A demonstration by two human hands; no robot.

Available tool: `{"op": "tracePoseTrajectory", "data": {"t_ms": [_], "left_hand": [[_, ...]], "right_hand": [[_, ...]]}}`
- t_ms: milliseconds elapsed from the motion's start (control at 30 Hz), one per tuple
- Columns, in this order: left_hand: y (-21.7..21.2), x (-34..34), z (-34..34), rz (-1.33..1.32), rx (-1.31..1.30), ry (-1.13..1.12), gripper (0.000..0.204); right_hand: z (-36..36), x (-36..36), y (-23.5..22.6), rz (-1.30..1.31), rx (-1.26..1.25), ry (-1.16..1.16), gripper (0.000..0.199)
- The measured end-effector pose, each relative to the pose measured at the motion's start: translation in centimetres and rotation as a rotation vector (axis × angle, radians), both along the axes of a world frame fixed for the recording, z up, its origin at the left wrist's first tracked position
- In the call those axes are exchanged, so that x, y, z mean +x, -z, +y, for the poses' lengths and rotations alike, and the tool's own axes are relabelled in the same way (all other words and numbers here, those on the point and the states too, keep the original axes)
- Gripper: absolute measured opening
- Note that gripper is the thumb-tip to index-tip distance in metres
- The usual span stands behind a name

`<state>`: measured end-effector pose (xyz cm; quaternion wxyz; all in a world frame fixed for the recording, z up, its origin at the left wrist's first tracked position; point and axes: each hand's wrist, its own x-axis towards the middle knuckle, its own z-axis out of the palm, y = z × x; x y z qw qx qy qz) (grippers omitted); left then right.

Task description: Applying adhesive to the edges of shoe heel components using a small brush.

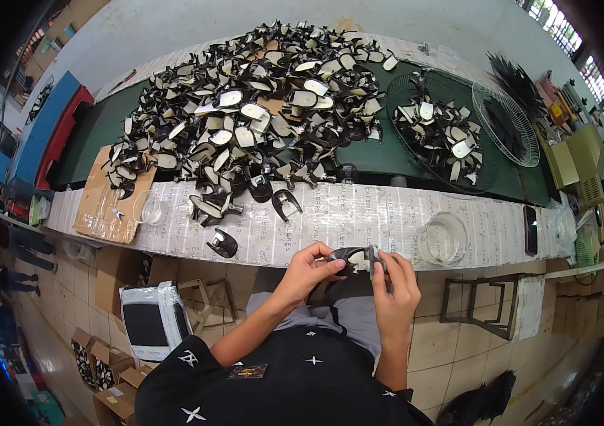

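In front of my lap, at the table's near edge, my left hand [307, 273] pinches a black, curved shoe heel [345, 254] with a pale part showing. My right hand [395, 287] is closed on a narrow dark grey piece [371, 257], held upright against the heel's right side; its kind I cannot make out. A single shoe heel [223, 243] lies on the paper-covered table strip to the left of my hands. Farther off, a large heap of black shoe heels [245, 135] with cream faces spreads over the table.
At the right stand a wire basket [394, 106] of heels and another wire basket [535, 153] with dark pieces. A clear round bowl [444, 239] and a phone [530, 231] lie nearer. At the left are cardboard [96, 206] and a small clear dish [149, 209].
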<state>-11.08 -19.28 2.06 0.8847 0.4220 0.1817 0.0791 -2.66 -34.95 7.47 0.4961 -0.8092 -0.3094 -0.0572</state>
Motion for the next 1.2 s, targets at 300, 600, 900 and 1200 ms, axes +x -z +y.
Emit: {"op": "tracePoseTrajectory", "data": {"t_ms": [300, 600, 900, 1200], "left_hand": [[0.0, 0.0, 0.2, 0.033, -0.066, -0.006, 0.009], [0.1, -0.1, 0.0, 0.027, -0.083, 0.003, 0.009], [0.0, -0.3, 0.1, -0.008, -0.119, 0.003, 0.01], [0.3, -0.3, 0.0, -0.035, -0.121, -0.003, 0.011]], "right_hand": [[-1.0, 0.4, -0.5, 0.131, 0.11, 0.107, 0.02], [-0.5, -0.1, -0.7, 0.185, 0.136, 0.044, 0.019], [-0.1, -0.8, -0.7, 0.245, 0.169, -0.054, 0.018], [-0.1, -0.9, -0.4, 0.392, 0.248, -0.147, 0.019]]}}
